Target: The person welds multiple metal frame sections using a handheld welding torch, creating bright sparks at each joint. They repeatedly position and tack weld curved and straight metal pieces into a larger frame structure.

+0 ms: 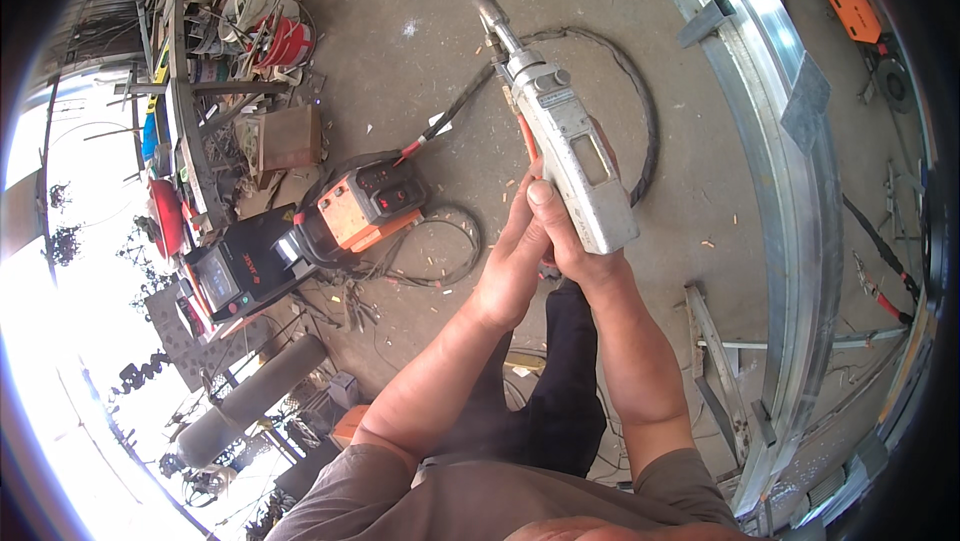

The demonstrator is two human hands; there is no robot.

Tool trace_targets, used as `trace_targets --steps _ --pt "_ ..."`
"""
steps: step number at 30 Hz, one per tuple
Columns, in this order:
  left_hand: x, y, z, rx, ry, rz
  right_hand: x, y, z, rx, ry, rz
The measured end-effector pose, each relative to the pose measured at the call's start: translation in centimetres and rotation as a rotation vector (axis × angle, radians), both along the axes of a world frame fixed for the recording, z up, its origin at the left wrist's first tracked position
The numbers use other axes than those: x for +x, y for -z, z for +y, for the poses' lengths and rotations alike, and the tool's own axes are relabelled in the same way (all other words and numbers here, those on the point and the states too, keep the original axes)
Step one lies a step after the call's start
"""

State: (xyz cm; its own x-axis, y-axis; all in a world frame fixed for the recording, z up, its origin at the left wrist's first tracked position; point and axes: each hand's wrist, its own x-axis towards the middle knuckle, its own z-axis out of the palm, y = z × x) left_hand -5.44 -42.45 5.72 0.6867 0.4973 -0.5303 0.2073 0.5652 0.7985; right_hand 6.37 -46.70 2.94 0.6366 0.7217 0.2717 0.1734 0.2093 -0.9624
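A silver welding gun (pixel 575 156) with a long narrow nozzle points away from me toward the top of the view. My right hand (pixel 572 231) is closed around its rear part, the thumb lying along the near side and most of the fingers hidden beneath. Pressed up against the gun's left side and the right hand is my left hand (pixel 515 261), fingers together and partly hidden. A thin red-orange line runs under the gun's body. From the gun area a thick black cable (pixel 648 91) loops over the floor.
An orange and black machine (pixel 365 201) stands left, joined by cable. Beside it sits a dark unit with a screen (pixel 225 276). Long metal beams (pixel 770 141) curve along the right. A red bucket (pixel 287 44) and clutter fill the upper left. A grey cylinder (pixel 250 401) lies lower left.
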Motion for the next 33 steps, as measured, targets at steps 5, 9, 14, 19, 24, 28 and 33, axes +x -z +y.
trace_targets --steps 5,9,14,19,24,28,33 --pt "0.0 -0.1 0.0 0.018 -0.017 -0.021 -0.1 0.1 0.1 -0.005 0.003 -0.007" --pt "0.0 -0.2 0.1 0.004 -0.008 -0.009 -0.3 0.0 0.3 0.025 0.004 0.053" --pt "0.0 -0.2 0.1 -0.018 -0.009 0.002 -0.4 -0.2 0.4 0.018 0.017 0.039" --pt "0.0 -0.2 0.2 -0.003 -0.009 -0.002 -0.2 -0.2 0.4 0.029 0.012 0.019" --pt "0.0 -0.1 0.2 0.031 -0.004 -0.025 -0.4 -0.4 0.5 0.054 0.023 0.086" --pt "0.1 0.0 0.3 -0.007 -0.001 -0.026 -0.5 -0.8 0.2 -0.003 0.018 0.124" --pt "0.2 -0.5 0.1 -0.049 -0.014 0.014 -0.8 -1.1 -0.6 -0.119 -0.063 0.271"
